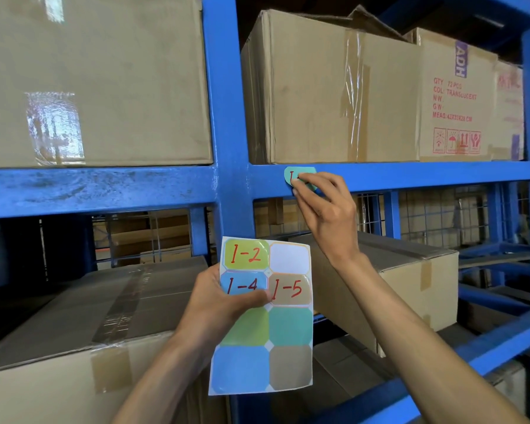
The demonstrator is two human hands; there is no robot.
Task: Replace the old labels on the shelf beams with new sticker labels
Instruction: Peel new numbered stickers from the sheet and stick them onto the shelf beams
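Right hand (322, 206) pinches the teal sticker (292, 176) against the shelf beam (410, 175); left hand (218, 304) grips the sticker sheet (285, 356).

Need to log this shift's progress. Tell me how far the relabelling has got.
Done: one slot on the sticker sheet is bare, its label peeled. In hand: the right hand presses a teal sticker onto the blue beam; the left hand holds the sheet. Left: 1-2, 1-4 and 1-5 remain unpeeled, plus four blank stickers.

Right hand (322, 206) raised toward twelve o'clock, fingertips (303, 179) curled, pinching. Left hand (218, 304) lower, at six o'clock, thumb clamped, gripping.
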